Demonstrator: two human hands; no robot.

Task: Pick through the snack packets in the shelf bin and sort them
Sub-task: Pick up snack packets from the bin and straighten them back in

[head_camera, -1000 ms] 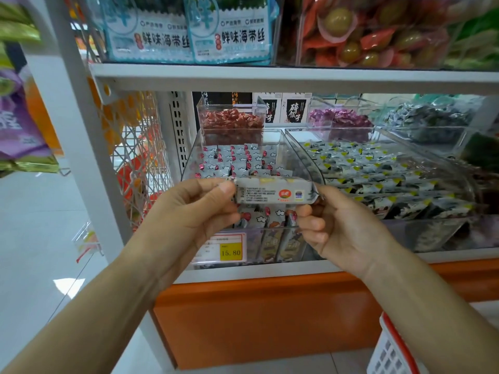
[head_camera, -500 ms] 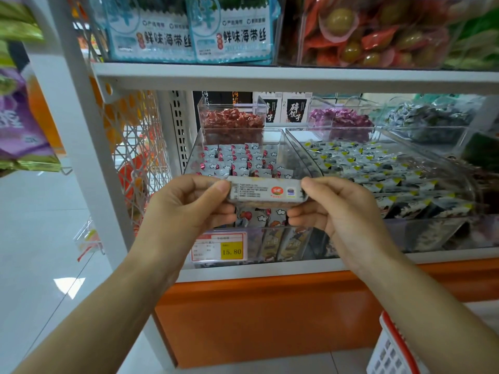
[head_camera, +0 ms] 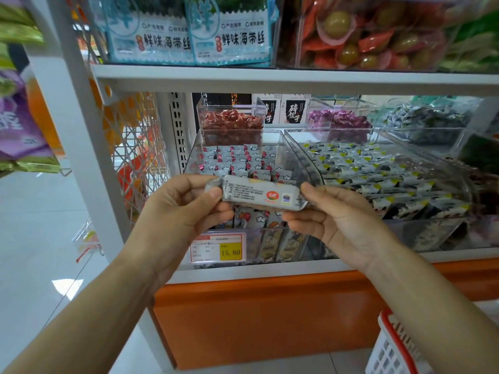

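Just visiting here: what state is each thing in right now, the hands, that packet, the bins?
snack packet, held level in front of the bin, printed back toward the camera.
left hand, pinching the packet's left end.
right hand, pinching its right end.
shelf bin, open-topped, holding rows of packets.
neighbouring bin, open-topped, holding yellow-cornered packets.
price tag, on the shelf bin's front, reads 15.80.

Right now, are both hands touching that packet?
Touching. The head view shows the left hand pinching one end of the packet and the right hand pinching the other.
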